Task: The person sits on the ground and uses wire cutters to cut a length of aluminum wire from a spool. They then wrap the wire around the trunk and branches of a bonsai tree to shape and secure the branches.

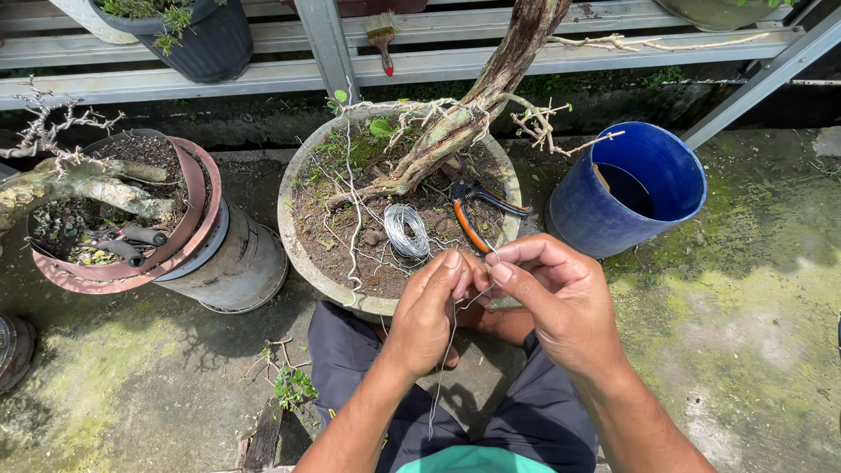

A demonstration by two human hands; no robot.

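Hands meet over the near rim of a wide, shallow grey pot (293, 229); the left hand (427, 317) and the right hand (561, 302) are pressed together at the fingertips, each grip narrow and pinched on a thin strand of silver wire (445, 359) that hangs down between the forearms toward dark trousers (350, 359); whether the strand is doubled cannot be told. Inside the pot, on dark soil, lies a small coil of the same silver wire (406, 230), just beyond the left hand; beside it rest pliers with orange and black handles (473, 210), their jaws toward the base of a leaning, gnarled bonsai trunk (473, 105) with bare, pale twigs. To the right of the pot stands a blue plastic bucket (653, 158), tilted, its mouth facing the camera; to the left a second bonsai with a pale trunk (83, 184) sits in a reddish pot (188, 210) set on a grey cylinder (232, 267), with black-handled cutters (127, 243) lying on its soil. Behind runs a grey metal shelf (263, 74) carrying a black pot (215, 39) and a small brush with a red handle (383, 39); the concrete floor (745, 333) is mossy and green.
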